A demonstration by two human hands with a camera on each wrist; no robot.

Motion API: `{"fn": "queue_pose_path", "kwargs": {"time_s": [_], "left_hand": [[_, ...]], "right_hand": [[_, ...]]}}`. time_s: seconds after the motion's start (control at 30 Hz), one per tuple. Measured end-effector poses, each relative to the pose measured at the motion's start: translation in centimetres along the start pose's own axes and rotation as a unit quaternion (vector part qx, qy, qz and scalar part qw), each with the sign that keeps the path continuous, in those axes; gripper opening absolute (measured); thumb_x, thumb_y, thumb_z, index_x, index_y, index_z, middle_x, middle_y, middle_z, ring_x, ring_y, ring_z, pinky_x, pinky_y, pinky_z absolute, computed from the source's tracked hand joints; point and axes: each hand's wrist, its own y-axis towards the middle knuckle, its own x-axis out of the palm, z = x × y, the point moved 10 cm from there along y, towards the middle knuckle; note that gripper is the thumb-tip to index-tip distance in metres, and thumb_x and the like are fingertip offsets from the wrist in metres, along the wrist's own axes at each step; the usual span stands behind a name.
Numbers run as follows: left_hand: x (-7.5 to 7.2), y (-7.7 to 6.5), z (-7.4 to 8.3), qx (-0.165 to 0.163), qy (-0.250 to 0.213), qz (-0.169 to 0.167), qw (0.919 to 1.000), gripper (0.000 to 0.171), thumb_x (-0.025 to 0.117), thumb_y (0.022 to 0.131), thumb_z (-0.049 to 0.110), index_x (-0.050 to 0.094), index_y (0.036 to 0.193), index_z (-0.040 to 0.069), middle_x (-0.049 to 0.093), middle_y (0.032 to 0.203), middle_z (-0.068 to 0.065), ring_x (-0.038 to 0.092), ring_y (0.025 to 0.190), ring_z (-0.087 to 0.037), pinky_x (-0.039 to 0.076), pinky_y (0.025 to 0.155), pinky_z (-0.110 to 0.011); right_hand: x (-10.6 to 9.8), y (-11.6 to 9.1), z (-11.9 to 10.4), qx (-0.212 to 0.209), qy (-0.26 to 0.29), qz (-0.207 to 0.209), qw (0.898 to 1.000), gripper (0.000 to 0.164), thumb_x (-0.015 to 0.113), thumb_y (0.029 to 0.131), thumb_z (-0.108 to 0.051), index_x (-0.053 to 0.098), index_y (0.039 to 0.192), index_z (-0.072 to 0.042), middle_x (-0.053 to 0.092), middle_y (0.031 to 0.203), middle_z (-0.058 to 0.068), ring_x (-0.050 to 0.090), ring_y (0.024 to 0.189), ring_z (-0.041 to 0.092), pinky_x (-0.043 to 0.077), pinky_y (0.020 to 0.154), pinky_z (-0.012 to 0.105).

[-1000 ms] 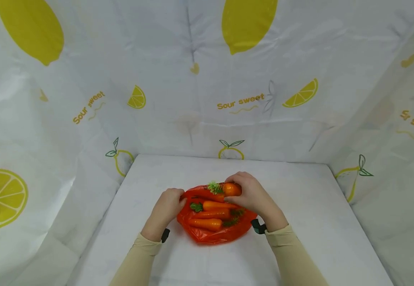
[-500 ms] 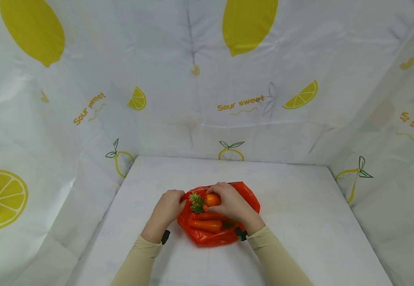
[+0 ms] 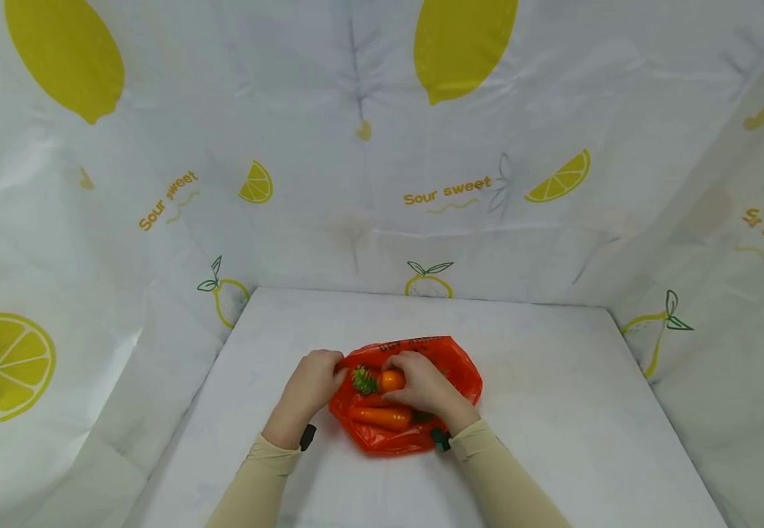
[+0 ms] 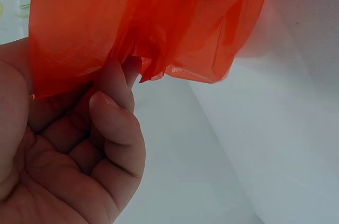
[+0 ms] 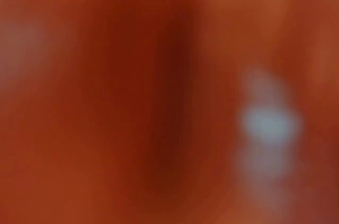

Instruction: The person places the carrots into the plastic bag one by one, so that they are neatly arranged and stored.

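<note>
A red plastic bag (image 3: 464, 367) lies spread on the white table with carrots on it. My left hand (image 3: 312, 381) pinches the bag's left edge; in the left wrist view the bag's gathered plastic (image 4: 159, 33) runs into the fingers of that hand. My right hand (image 3: 424, 385) is over the middle of the bag, its fingers and thumb around the rounded orange end of a carrot (image 3: 391, 380). Green leafy tops (image 3: 364, 380) show just left of it. Another carrot (image 3: 382, 418) lies nearer the front of the bag. The right wrist view is a close red-orange blur.
The white table (image 3: 553, 411) extends around the bag on all sides. White sheeting (image 3: 329, 242) with printed lemons rises behind it and at both sides. Dark bands sit at both wrists.
My right hand has moved left and slightly down with the carrot, from the bag's upper right to its middle, uncovering the bag's right part. My left hand stays at the left edge.
</note>
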Motion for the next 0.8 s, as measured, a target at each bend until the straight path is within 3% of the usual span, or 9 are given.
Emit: {"fn": "queue_pose_path", "kwargs": {"time_s": [0.43,0.8], "left_hand": [[0.2,-0.1,0.2,-0.004,-0.002,-0.005,1.0,0.014,0.078,0.095,0.016,0.07,0.082,0.014,0.061,0.072,0.005,0.051,0.062,-0.01,0.045,0.058,-0.026],[0.1,0.0,0.5,-0.004,-0.007,-0.006,0.9999,0.016,0.077,0.095,0.015,0.069,0.081,0.014,0.06,0.07,0.005,0.051,0.061,-0.011,0.045,0.058,-0.027]], "right_hand": [[1.0,0.0,1.5,0.031,-0.006,-0.025,0.999,0.048,0.089,0.083,-0.044,0.07,0.121,-0.021,0.067,0.118,-0.003,0.057,0.107,0.018,0.056,0.093,0.039],[-1.1,-1.0,0.0,0.025,-0.019,-0.013,0.999,0.057,0.089,0.083,-0.042,0.068,0.132,-0.022,0.065,0.133,-0.004,0.056,0.127,0.021,0.052,0.108,0.049]]}}
